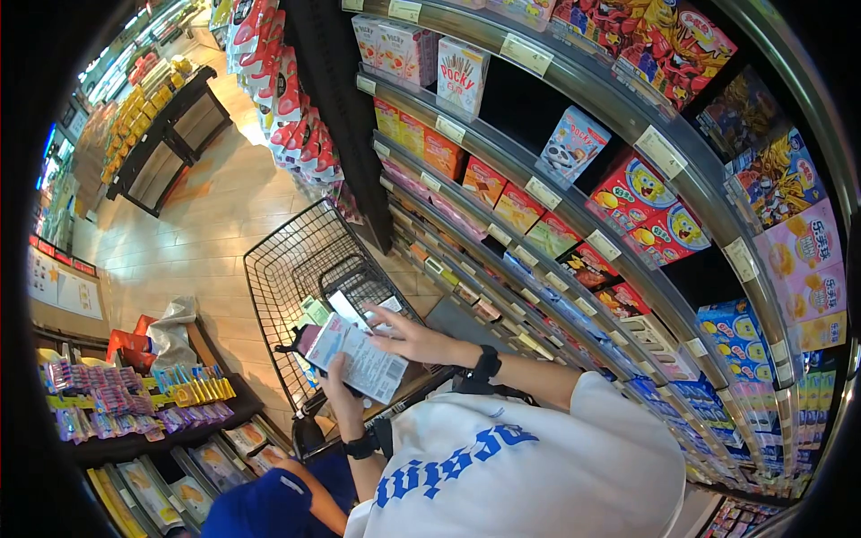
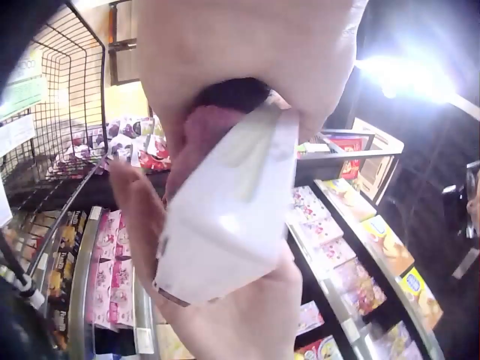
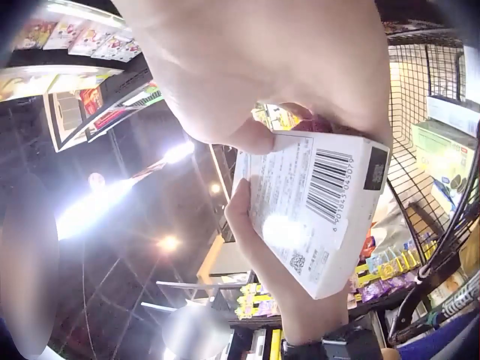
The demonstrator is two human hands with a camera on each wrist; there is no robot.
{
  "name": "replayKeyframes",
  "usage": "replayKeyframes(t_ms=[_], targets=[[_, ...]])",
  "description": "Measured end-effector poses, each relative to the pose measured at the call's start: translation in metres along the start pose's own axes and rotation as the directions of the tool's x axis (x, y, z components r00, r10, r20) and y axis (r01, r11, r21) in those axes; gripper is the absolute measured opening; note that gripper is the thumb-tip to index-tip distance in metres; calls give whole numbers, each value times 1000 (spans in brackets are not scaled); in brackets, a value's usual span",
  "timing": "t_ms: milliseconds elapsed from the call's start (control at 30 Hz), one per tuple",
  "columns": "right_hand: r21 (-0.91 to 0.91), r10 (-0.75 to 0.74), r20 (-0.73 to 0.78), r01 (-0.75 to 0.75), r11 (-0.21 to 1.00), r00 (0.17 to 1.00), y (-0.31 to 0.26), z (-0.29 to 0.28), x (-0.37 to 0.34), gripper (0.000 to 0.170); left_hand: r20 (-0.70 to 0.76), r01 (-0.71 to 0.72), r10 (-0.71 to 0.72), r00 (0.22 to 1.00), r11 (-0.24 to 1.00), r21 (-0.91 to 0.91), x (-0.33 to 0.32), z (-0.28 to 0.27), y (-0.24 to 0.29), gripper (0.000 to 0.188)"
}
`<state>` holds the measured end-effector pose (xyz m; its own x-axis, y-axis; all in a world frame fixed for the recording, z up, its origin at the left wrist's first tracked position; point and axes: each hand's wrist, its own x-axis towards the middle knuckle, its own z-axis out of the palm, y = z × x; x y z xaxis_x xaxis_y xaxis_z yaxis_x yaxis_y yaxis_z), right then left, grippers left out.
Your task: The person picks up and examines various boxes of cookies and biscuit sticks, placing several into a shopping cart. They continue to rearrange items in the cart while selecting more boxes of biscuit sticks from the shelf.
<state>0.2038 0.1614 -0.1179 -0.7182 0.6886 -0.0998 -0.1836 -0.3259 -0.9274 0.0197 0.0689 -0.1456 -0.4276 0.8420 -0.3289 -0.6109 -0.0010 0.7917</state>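
Note:
A pale carton with printed panels (image 1: 368,363) is held over a shopping cart. My left hand (image 1: 339,381) grips its lower side, with the thumb on the printed face. Against the carton's upper right edge, my right hand (image 1: 408,339) has its fingers spread and fairly straight. The right wrist view shows a barcode on the white carton (image 3: 319,202), my right hand (image 3: 277,67) at its upper edge and my left hand (image 3: 281,277) below. One narrow white end of the carton (image 2: 225,217) faces the left wrist view, hiding part of both hands.
The black wire cart (image 1: 278,260) holds several items, among them a green-and-white box (image 3: 442,161). Shelves of snack boxes (image 1: 543,193) rise on the right. A low display of small packs (image 1: 99,390) stands at left, and a person in blue (image 1: 260,507) is close by.

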Motion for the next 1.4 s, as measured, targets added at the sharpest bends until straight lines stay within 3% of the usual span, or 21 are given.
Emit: replayKeyframes(t_ms=[33,67,133,167,267,300,467,567,733,800,833,933,1000,1067,1100,1133,1200,1233,1267,1333,1400], targets=[[51,112,35,-114,992,993,0,-3,1,61,-79,-21,32,996,991,129,-3,8,-5,52],[51,111,35,-113,992,993,-1,-4,0,61,-78,-23,33,996,991,129,-3,14,-3,52],[249,172,71,-184,951,983,-3,-6,-2,62,20,-117,116,993,950,290,-5,31,9,53],[290,98,52,-109,951,994,-6,-7,-1,59,48,-190,185,982,912,363,-9,45,17,56],[107,59,34,-62,992,998,5,-21,4,54,156,-171,111,982,875,454,-15,59,20,63],[171,52,4,-52,984,999,-3,-18,2,50,107,-87,47,993,912,402,-15,56,18,68],[101,98,3,-97,990,995,-10,-17,-3,48,138,-110,81,987,971,213,-12,39,3,62],[249,58,33,-65,966,998,-7,-11,-6,31,132,-54,24,991,973,224,-14,32,8,51],[163,74,12,-75,984,997,4,-9,-1,27,171,-125,74,983,944,307,-19,39,15,45],[297,154,1,-147,943,988,4,-3,-2,31,114,-123,84,990,909,398,-17,36,12,45],[269,252,-35,-234,934,967,-2,-2,-5,29,133,-134,85,988,895,425,-16,35,13,48],[169,102,-210,-67,983,972,-1,4,-3,30,149,-154,106,983,921,359,-22,44,17,53],[151,73,-234,-38,988,969,-1,2,-2,39,165,-136,80,983,923,360,-21,40,12,58],[14,-153,-316,166,986,936,8,0,7,47,155,-175,123,980,903,392,-24,43,10,59],[-133,-87,-301,48,990,950,-1,-10,5,47,142,-177,130,981,904,389,-24,43,10,60],[-138,-92,-297,53,989,950,-3,-11,8,47,144,-183,137,980,905,385,-21,42,12,60],[-161,-259,-531,204,966,807,-8,-9,12,44,87,-64,31,996,913,403,-17,38,20,63],[-138,-219,-543,171,976,810,-12,-12,13,46,79,-61,31,996,913,404,-17,40,22,63],[-126,-203,-539,160,979,818,-13,-12,8,46,95,-115,83,992,902,416,-16,41,24,61],[-285,-232,-288,148,947,929,-47,13,-4,48,96,-202,177,979,866,457,-12,31,20,58],[-507,-453,40,409,759,891,-21,23,8,56,100,-158,138,985,959,235,-9,31,15,56]])
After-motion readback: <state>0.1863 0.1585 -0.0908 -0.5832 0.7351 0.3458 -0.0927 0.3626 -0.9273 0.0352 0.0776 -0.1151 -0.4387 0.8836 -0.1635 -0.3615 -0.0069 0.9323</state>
